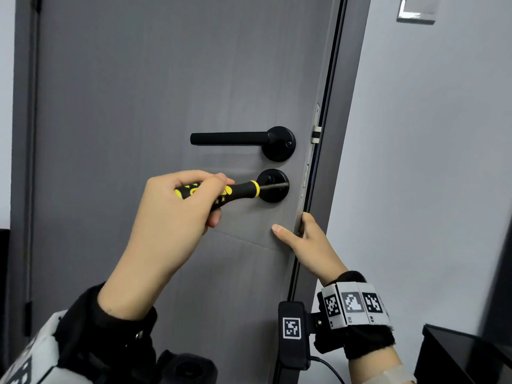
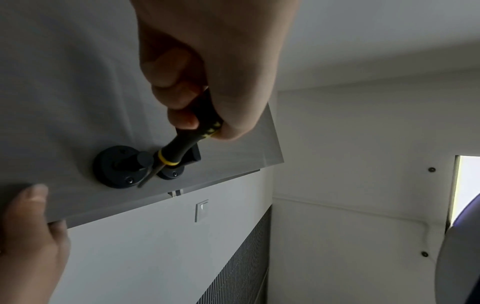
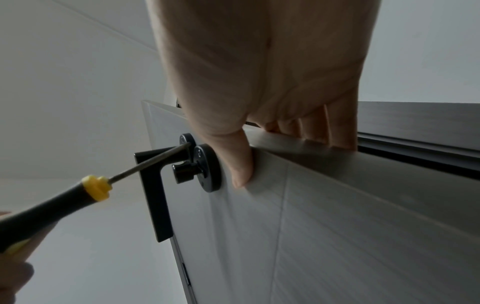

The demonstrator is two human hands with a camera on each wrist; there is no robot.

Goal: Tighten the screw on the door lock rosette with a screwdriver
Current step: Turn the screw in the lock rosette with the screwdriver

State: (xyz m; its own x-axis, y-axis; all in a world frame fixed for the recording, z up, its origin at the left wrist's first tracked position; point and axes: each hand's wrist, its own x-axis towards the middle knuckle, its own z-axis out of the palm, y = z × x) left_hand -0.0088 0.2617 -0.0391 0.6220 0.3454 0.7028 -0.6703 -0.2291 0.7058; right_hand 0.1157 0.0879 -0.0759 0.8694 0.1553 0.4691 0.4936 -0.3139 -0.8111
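Observation:
A round black lock rosette (image 1: 273, 187) with a thumb turn sits on the grey door (image 1: 166, 92), just under the lever's rosette. My left hand (image 1: 194, 200) grips a black-and-yellow screwdriver (image 1: 235, 189) by its handle. Its shaft lies almost level, with the tip at the rosette's right rim. In the left wrist view the screwdriver (image 2: 187, 139) ends beside a small screw (image 2: 130, 180) on the lock rosette (image 2: 116, 166). My right hand (image 1: 293, 234) holds the door's free edge below the lock, thumb flat on the face. In the right wrist view its fingers (image 3: 324, 127) curl round the edge.
A black lever handle (image 1: 230, 139) points left above the lock. The latch plate (image 1: 315, 134) shows on the door's edge. A light switch (image 1: 415, 9) is on the wall to the right, and a black cabinet (image 1: 465, 353) stands at the lower right.

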